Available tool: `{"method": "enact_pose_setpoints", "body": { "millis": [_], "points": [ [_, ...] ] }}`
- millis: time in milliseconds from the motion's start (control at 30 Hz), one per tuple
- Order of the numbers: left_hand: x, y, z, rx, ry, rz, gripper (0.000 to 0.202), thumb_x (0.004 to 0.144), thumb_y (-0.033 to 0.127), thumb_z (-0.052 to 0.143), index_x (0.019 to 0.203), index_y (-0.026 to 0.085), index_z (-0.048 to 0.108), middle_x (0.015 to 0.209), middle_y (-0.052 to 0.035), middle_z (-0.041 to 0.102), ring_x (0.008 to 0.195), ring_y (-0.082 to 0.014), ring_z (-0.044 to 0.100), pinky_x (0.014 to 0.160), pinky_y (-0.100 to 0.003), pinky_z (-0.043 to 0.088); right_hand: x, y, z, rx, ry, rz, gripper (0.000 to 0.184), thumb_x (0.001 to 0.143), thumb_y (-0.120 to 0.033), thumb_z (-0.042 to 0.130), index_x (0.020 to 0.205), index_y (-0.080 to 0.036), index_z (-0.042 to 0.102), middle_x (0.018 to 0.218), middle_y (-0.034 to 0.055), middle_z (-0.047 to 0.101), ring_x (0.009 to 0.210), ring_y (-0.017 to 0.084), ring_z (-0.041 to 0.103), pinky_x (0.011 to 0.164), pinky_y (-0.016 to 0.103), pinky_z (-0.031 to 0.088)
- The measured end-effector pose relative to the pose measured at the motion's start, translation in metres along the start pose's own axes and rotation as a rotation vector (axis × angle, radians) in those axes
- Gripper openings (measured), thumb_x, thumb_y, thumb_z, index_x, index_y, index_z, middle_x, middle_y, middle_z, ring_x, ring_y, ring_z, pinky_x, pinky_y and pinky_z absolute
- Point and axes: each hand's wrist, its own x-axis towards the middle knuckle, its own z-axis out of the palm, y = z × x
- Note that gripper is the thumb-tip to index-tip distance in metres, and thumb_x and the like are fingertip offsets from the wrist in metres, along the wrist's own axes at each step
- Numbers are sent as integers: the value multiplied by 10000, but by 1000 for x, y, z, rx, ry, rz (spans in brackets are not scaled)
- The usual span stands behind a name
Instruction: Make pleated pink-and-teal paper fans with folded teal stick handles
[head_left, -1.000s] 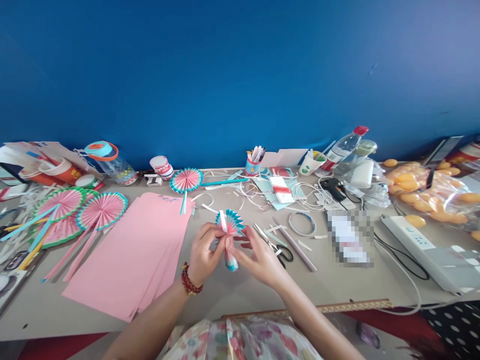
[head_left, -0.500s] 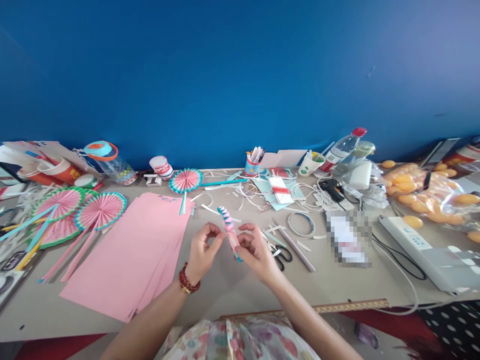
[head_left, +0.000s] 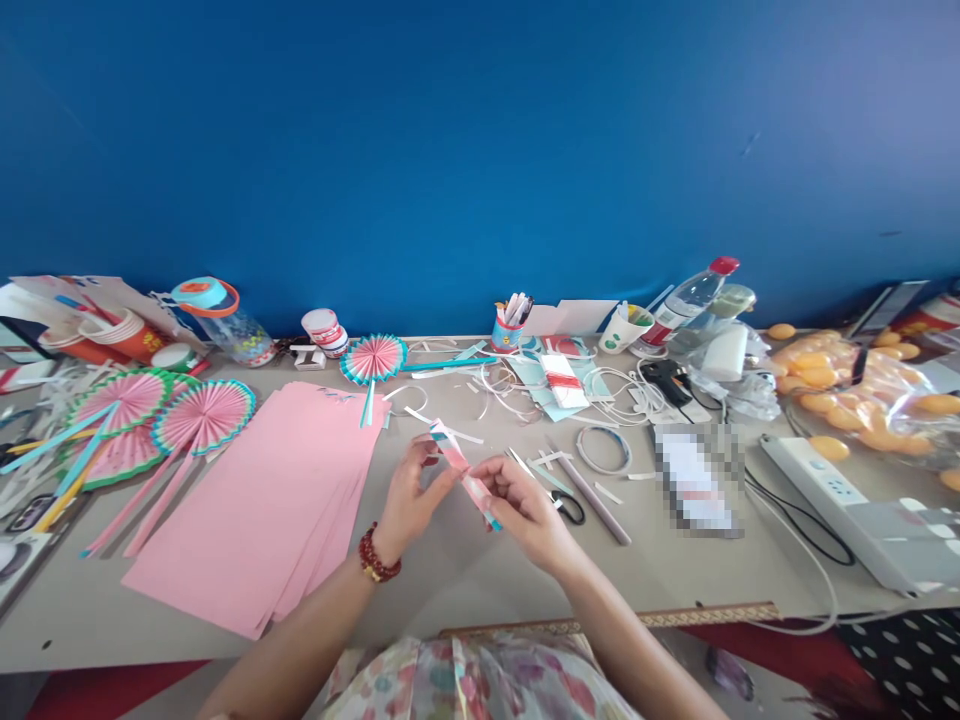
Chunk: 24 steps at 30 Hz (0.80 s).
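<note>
Both my hands meet over the middle of the table, pinching a folded pleated paper strip, pink with teal edges. My left hand, a red bead bracelet on its wrist, grips the strip near its upper end. My right hand holds the lower end, which points down and to the right. The strip is collapsed flat and slants between the fingers. A stack of pink paper sheets lies just left of my left hand. Scissors lie right behind my right hand.
Finished pink paper fans lie at the left, another fan at the back. A pen cup, paper cup, water bottle, cables, a power strip and a bag of orange balls crowd the back and right.
The pleated paper was fanned open a second ago; it has since been folded flat into a strip and tilted, with both hands holding its ends.
</note>
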Motion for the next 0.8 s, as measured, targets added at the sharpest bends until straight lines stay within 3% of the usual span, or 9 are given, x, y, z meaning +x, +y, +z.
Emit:
{"method": "enact_pose_setpoints", "body": {
  "millis": [100,200,267,367,467,567,667,800],
  "points": [
    [-1,-1,0,-19,35,-24,403,895,357,636,1257,211,538,1271,-124,599,1219,-274,554,1069,-482,413,0,1,-3,17,-35,-20,270,915,-412,597,1102,-217,589,875,21,579,743,142,552,607,255,500],
    [-3,1,0,-50,72,-15,622,870,360,668,1422,242,407,1469,-133,467,1441,-287,335,1189,-513,255,-1,2,-7,6,-65,-68,241,925,-370,587,1115,-222,580,874,14,568,746,140,543,621,254,484],
    [-2,4,0,-161,34,-63,674,859,389,678,1447,264,373,1479,-127,466,1453,-284,322,1176,-510,294,-1,0,-10,-26,-85,-90,191,937,-337,568,1090,-223,585,847,3,559,722,132,528,619,249,459],
    [-1,8,0,-422,-87,-187,687,854,434,670,1448,283,359,1350,-119,586,1303,-283,522,1021,-473,485,-2,-7,-14,-93,-148,-116,121,957,-305,533,997,-219,608,812,-2,554,686,126,511,619,251,429],
    [-1,9,0,-544,-113,-261,678,815,439,706,1410,297,414,1234,-86,644,1063,-237,654,884,-408,557,-1,-14,-16,-146,-202,-172,148,964,-286,504,928,-215,628,826,17,573,715,145,536,658,273,442],
    [-1,7,1,-561,-91,-299,579,781,461,730,1298,275,549,1173,-71,666,887,-182,664,802,-355,566,0,-17,-18,-203,-219,-208,194,969,-264,464,914,-215,643,854,34,596,739,160,560,695,292,458],
    [-1,1,0,-554,-186,-306,431,772,521,727,1057,200,692,999,-77,718,764,-178,669,729,-339,562,1,-18,-21,-243,-221,-212,203,967,-244,447,938,-216,646,876,37,611,752,161,578,707,289,466],
    [1,-1,-5,-481,-206,-281,374,726,528,777,820,169,729,765,-64,731,682,-203,678,657,-336,559,0,-22,-29,-364,-199,-230,182,945,-217,480,959,-210,662,905,45,653,819,168,610,734,275,477]
  ]
}}
